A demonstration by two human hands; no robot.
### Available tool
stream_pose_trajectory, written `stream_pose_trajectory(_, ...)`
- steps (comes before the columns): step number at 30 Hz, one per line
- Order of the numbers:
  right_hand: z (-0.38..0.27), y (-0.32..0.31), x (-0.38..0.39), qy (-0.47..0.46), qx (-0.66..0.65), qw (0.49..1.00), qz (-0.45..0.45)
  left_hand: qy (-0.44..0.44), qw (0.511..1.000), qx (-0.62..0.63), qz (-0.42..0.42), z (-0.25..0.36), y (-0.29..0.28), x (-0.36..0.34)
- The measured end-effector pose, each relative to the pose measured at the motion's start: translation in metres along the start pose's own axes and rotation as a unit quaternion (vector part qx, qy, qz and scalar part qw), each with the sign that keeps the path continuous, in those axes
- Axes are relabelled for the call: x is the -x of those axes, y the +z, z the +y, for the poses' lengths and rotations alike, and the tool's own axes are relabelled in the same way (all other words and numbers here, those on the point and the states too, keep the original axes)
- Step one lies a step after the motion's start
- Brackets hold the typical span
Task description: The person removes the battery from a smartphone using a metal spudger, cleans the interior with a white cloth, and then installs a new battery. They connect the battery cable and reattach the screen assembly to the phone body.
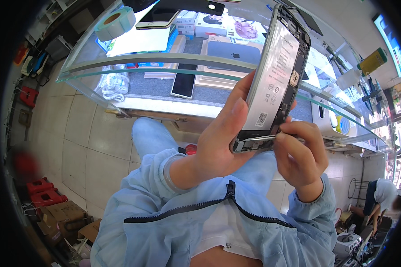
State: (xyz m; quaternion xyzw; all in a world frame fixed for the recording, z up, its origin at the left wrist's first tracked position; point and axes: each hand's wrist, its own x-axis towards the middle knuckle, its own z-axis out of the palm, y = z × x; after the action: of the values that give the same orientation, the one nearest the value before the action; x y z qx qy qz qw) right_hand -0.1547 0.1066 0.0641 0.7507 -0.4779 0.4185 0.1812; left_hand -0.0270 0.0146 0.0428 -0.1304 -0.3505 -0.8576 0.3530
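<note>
My left hand [216, 144] grips an opened smartphone [294, 78] by its edges and holds it tilted up in front of me. The phone's back is off, so a silver battery [272, 84] and dark circuit boards show inside. Pinched in my right hand [303, 155] are slim metal tweezers [263, 138], their tip at the phone's bottom end, below the battery. What the tip touches is too small to tell.
A glass display counter [165, 58] stands ahead, holding boxes and a phone [183, 84]. On top are a tape roll [115, 23], a white phone [158, 18] and a yellow-topped bottle [373, 61]. Cardboard boxes [64, 216] lie lower left; another person [383, 196] bends at lower right.
</note>
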Motion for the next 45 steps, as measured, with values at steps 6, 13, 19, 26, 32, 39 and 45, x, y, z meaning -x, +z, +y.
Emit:
stream_pose_trajectory(6,-0.004,-0.006,-0.005,-0.001,0.033,0.998,-0.057,0.016,0.996,0.082,0.021,-0.001,0.004,0.0)
stream_pose_trajectory(13,-0.004,-0.017,-0.008,-0.018,0.024,0.994,-0.102,0.005,0.997,0.068,0.025,0.0,0.005,0.001)
stream_pose_trajectory(19,-0.006,-0.018,-0.01,0.043,-0.041,0.995,-0.075,0.004,0.997,0.074,0.011,0.001,0.005,0.001)
stream_pose_trajectory(26,-0.001,-0.017,-0.008,0.039,-0.04,0.995,-0.083,-0.01,1.0,0.01,-0.005,0.002,0.002,0.002)
stream_pose_trajectory(32,0.007,-0.013,-0.004,-0.011,-0.019,0.997,-0.074,0.001,0.996,0.084,0.004,0.0,0.007,0.002)
stream_pose_trajectory(39,0.001,-0.013,-0.005,0.002,-0.026,0.998,-0.064,-0.004,0.996,0.087,0.001,0.001,0.006,0.001)
stream_pose_trajectory(45,-0.008,-0.018,-0.012,0.063,-0.041,0.993,-0.089,0.0,0.996,0.085,-0.01,0.001,0.004,0.001)
